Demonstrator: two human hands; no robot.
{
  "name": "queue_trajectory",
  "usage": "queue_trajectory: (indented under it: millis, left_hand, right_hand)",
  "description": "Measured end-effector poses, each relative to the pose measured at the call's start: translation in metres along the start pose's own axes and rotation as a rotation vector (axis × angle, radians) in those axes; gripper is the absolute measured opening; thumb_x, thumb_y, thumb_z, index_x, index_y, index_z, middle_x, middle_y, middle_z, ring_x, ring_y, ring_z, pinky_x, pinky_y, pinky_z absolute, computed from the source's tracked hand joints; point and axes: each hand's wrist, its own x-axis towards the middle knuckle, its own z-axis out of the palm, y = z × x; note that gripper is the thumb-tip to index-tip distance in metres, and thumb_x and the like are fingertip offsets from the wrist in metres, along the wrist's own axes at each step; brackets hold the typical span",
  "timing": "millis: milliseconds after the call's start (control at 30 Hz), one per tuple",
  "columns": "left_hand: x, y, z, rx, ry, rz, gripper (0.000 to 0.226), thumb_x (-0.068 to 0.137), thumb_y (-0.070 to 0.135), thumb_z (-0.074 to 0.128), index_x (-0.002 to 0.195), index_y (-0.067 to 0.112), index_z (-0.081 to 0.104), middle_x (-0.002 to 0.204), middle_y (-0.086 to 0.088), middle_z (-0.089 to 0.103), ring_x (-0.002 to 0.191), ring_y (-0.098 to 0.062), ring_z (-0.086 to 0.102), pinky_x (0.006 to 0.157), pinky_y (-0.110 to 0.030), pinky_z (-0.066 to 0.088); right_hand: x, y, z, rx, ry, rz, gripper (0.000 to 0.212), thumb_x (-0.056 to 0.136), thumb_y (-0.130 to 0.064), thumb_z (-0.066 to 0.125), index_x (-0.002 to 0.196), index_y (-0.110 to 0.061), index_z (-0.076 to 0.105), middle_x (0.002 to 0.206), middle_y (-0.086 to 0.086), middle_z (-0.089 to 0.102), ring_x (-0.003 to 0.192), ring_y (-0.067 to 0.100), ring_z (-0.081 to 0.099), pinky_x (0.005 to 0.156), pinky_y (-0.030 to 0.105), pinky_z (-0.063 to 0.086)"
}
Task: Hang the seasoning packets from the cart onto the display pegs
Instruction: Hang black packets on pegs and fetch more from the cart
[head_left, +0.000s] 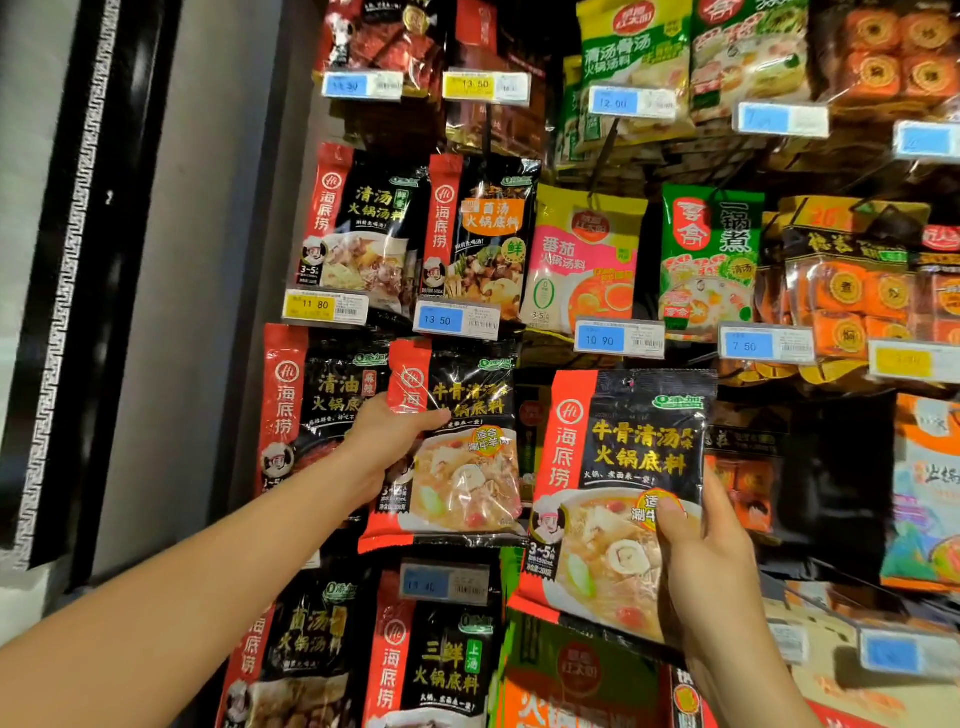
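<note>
**Display (836, 467) of hot-pot seasoning packets.** The packets are hanging in rows, with price tags clipped in front of them.

- **Left hand:** The person's left hand (387, 436) is gripping the hanging packet (467, 483). This is a red-and-black one near the display's left edge, in the third visible row down. The thumb is lying across its upper-left front and the fingers are curling behind it.
- **Right hand:** The right hand (711, 566) is holding up a loose packet (618, 457) of the same print, just beside the hanging one. The thumb is pressing on the front and the fingers are wrapping behind the right edge.
- **Loose packet:** Its punched top is sitting just below the blue price tag (618, 339). Whether it is touching a peg cannot be told.
- **Surroundings:** A tomato packet (587, 260) is hanging directly above. A black pillar (104, 260) is standing left of the display.
</note>
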Motion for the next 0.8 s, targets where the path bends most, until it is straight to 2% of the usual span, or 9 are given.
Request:
queue_trajectory:
  millis: [167,233,333,433,533,600,667,733,800]
  left_hand:
    - [0.011,-0.006,-0.002,0.073,0.012,-0.023,0.042,0.081,0.029,0.086,0.107,0.011,0.059,0.088,-0.011,0.063,0.065,-0.020,0.053,0.046,-0.027,0.039]
    - [0.016,-0.012,0.000,0.156,0.068,0.013,0.044,0.081,0.034,0.085,0.107,0.013,0.056,0.094,-0.008,0.064,0.074,-0.022,0.059,0.054,-0.031,0.044]
    - [0.021,-0.021,-0.003,0.440,0.145,0.112,0.055,0.083,0.048,0.080,0.118,0.016,0.050,0.106,-0.003,0.064,0.094,-0.027,0.063,0.074,-0.036,0.049]
    - [0.020,-0.020,-0.016,0.818,0.105,0.195,0.047,0.093,0.052,0.066,0.119,0.016,0.051,0.107,-0.002,0.065,0.095,-0.030,0.065,0.074,-0.035,0.047]
    - [0.012,0.004,-0.033,1.160,0.190,0.383,0.030,0.094,0.045,0.059,0.107,0.017,0.059,0.102,-0.008,0.071,0.086,-0.031,0.066,0.074,-0.037,0.053]
    - [0.008,0.031,-0.040,1.147,0.332,0.586,0.025,0.094,0.038,0.059,0.106,0.017,0.059,0.098,-0.007,0.069,0.086,-0.033,0.066,0.070,-0.038,0.050]
    - [0.008,0.060,-0.043,0.941,0.360,0.781,0.028,0.095,0.033,0.063,0.118,0.017,0.058,0.102,-0.002,0.065,0.090,-0.027,0.063,0.071,-0.037,0.046]
    - [0.017,0.083,-0.046,0.825,0.226,0.868,0.048,0.094,0.034,0.068,0.137,0.018,0.054,0.127,-0.003,0.062,0.114,-0.023,0.059,0.092,-0.042,0.051]
    - [0.029,0.093,-0.047,0.945,0.101,0.880,0.064,0.094,0.036,0.070,0.150,0.022,0.044,0.149,-0.003,0.049,0.137,-0.023,0.044,0.114,-0.046,0.040]
  right_hand:
    - [-0.003,0.000,0.000,-0.053,0.004,-0.013,0.052,0.108,-0.014,0.048,0.151,-0.042,0.042,0.127,-0.032,0.050,0.126,0.004,0.046,0.104,0.032,0.035]
    - [-0.004,-0.004,0.003,-0.055,0.004,-0.004,0.053,0.108,-0.013,0.049,0.153,-0.040,0.041,0.127,-0.032,0.048,0.122,0.001,0.044,0.102,0.030,0.033]
    - [-0.004,-0.006,0.009,-0.063,-0.024,-0.016,0.053,0.107,-0.012,0.050,0.154,-0.034,0.041,0.137,-0.023,0.047,0.127,0.001,0.040,0.104,0.028,0.031]
    - [0.000,-0.003,0.025,-0.057,-0.090,-0.016,0.054,0.106,-0.014,0.052,0.152,-0.036,0.036,0.133,-0.029,0.043,0.127,0.000,0.036,0.105,0.026,0.030]
    - [0.006,0.007,0.055,-0.040,-0.179,0.069,0.057,0.106,-0.018,0.054,0.158,-0.030,0.034,0.155,-0.013,0.039,0.144,0.013,0.039,0.116,0.036,0.034]
    - [0.010,0.015,0.076,-0.010,-0.232,0.121,0.053,0.106,-0.019,0.055,0.153,-0.037,0.042,0.155,-0.012,0.045,0.140,0.012,0.048,0.117,0.039,0.039]
    - [0.017,0.020,0.097,0.025,-0.288,0.143,0.041,0.106,-0.016,0.053,0.129,-0.050,0.055,0.130,-0.025,0.064,0.111,-0.008,0.062,0.098,0.021,0.051]
    - [0.019,0.014,0.113,0.080,-0.313,0.185,0.040,0.107,-0.014,0.051,0.104,-0.054,0.052,0.103,-0.035,0.059,0.087,-0.018,0.059,0.074,0.010,0.047]
    - [0.024,0.014,0.129,0.092,-0.300,0.196,0.037,0.107,-0.015,0.051,0.111,-0.051,0.054,0.112,-0.030,0.061,0.098,-0.011,0.060,0.081,0.017,0.049]
